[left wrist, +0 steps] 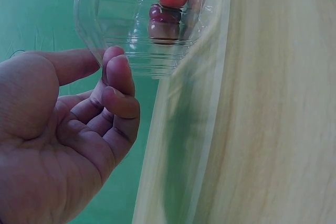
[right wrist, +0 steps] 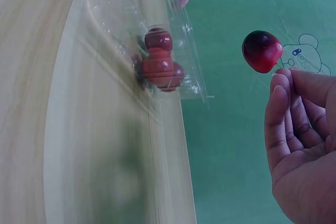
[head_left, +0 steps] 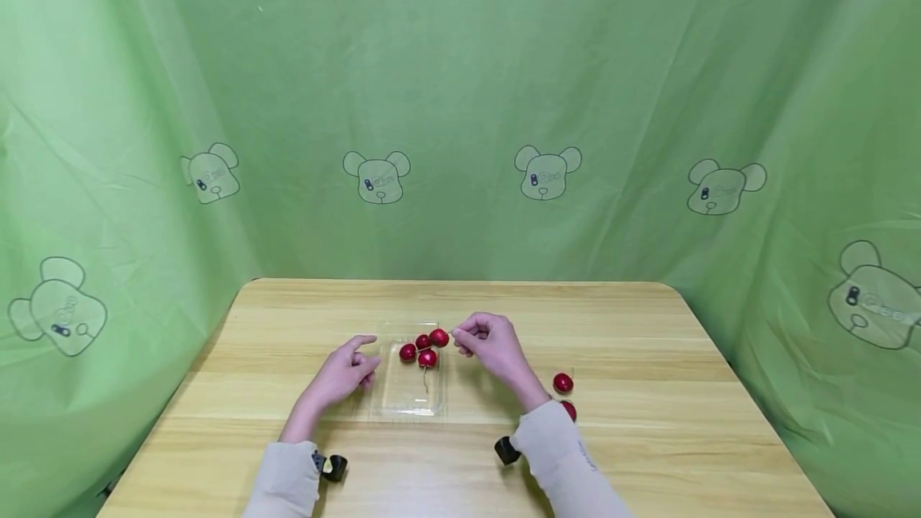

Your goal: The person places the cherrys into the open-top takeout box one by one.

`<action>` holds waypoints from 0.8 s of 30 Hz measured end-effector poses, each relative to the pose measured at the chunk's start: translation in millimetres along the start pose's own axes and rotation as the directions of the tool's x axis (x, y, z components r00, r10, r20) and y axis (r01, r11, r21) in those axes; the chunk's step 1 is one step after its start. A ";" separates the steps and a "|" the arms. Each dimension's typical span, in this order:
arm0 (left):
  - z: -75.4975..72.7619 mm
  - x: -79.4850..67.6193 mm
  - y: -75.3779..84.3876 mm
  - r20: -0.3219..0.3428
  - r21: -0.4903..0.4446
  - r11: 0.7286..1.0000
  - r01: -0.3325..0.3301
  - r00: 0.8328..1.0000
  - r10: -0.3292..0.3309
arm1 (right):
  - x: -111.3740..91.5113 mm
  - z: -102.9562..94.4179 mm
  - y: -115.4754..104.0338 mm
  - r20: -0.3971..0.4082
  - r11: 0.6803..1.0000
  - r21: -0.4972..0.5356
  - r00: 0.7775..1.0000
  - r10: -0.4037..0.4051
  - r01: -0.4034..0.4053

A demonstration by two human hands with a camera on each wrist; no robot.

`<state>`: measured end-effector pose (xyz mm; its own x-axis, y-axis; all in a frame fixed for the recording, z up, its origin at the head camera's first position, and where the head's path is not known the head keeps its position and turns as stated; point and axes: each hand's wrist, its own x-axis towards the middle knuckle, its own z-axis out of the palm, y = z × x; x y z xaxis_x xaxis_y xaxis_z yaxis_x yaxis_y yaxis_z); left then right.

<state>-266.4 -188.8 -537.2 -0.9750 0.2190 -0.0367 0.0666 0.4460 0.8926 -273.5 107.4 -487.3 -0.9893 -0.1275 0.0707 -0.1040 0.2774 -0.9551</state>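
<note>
Three round, dark-red cherries (head_left: pixel 408 352) lie in the clear, rectangular plastic container (head_left: pixel 394 400) before you. Your right hand (head_left: pixel 492 344) pinches a glossy red cherry (head_left: pixel 439 338) by its thin stem, holding it up near the container's right side. Your left hand (head_left: pixel 340 376) is at the left edge, fingers loosely bent, thumb and index finger apart; contact with the plastic cannot be told. Two more red cherries (head_left: pixel 564 383) sit on the pale wood-grain table (head_left: pixel 669 438) near your light sleeve (head_left: pixel 568 458).
</note>
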 end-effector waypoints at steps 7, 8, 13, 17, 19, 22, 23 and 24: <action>0.3 0.9 -0.4 0.009 -0.001 1.000 -0.002 1.000 0.002 | 2.3 6.3 -3.3 0.009 1.000 0.004 1.000 -0.009 0.008; 0.2 1.0 -0.4 0.010 -0.002 1.000 -0.003 1.000 0.003 | 2.7 7.0 -3.1 0.009 1.000 0.004 1.000 -0.010 0.010; 0.0 1.6 -0.8 0.013 -0.002 1.000 -0.010 1.000 0.010 | 3.6 9.5 -3.0 0.014 1.000 0.002 1.000 -0.019 0.019; -0.3 2.0 -1.3 0.009 0.003 1.000 -0.011 1.000 0.011 | 3.8 11.6 -4.0 0.014 1.000 0.005 1.000 -0.019 0.019; -0.3 2.0 -1.2 0.009 0.004 1.000 -0.010 1.000 0.010 | 4.2 12.9 -4.3 0.014 1.000 0.007 1.000 -0.018 0.018; 0.2 1.9 -0.9 0.009 0.001 1.000 -0.008 1.000 0.008 | 4.7 15.2 -4.4 0.019 1.000 -0.001 1.000 -0.016 0.016; 0.5 1.8 -0.6 0.008 0.000 1.000 -0.006 1.000 0.006 | 4.9 15.9 -4.2 0.021 1.000 -0.004 1.000 -0.016 0.016; 0.9 1.7 -0.3 0.008 -0.002 1.000 -0.006 1.000 0.006 | 5.2 16.4 -3.7 0.024 1.000 -0.007 1.000 -0.017 0.017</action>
<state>-267.9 -187.8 -538.0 -0.9729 0.2284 -0.0346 0.0723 0.4431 0.8935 -276.6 90.1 -488.1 -0.9847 -0.1552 0.0797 -0.1215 0.2821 -0.9517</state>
